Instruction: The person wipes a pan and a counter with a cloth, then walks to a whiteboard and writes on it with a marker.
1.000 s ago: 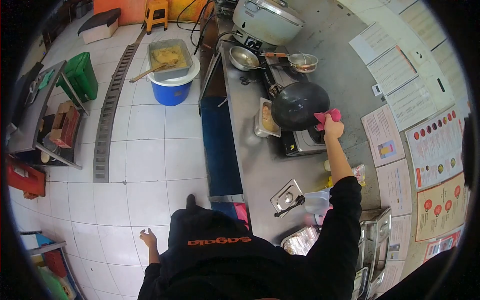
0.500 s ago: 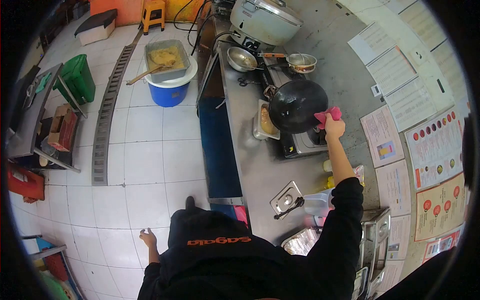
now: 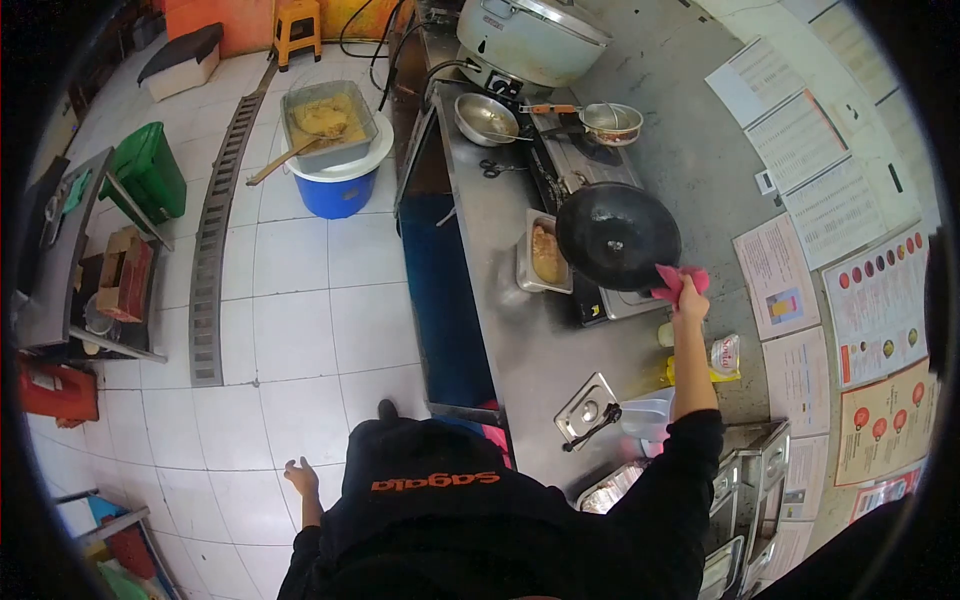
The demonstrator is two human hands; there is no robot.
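Note:
My right hand [image 3: 692,300] grips the near side of a black wok [image 3: 615,215] through a pink cloth [image 3: 676,281]. The wok is over the gas stove [image 3: 625,303]; whether it rests on the burner I cannot tell. Just left of it, a rectangular metal container [image 3: 524,268] holds brownish food [image 3: 546,252]. My left hand [image 3: 303,478] hangs low over the tiled floor, fingers apart and nothing in it.
Behind the wok are a strainer [image 3: 612,122], a metal bowl [image 3: 484,118], scissors [image 3: 498,168] and a large rice cooker [image 3: 535,45]. Nearer me lies a metal lid [image 3: 585,402]. On the floor, a grey tub [image 3: 345,155] of yellow batter tops a blue bucket [image 3: 338,194].
The wok has shifted right, away from the metal container, and more of the food in it shows. My right hand moved with it. The whole view has shifted slightly.

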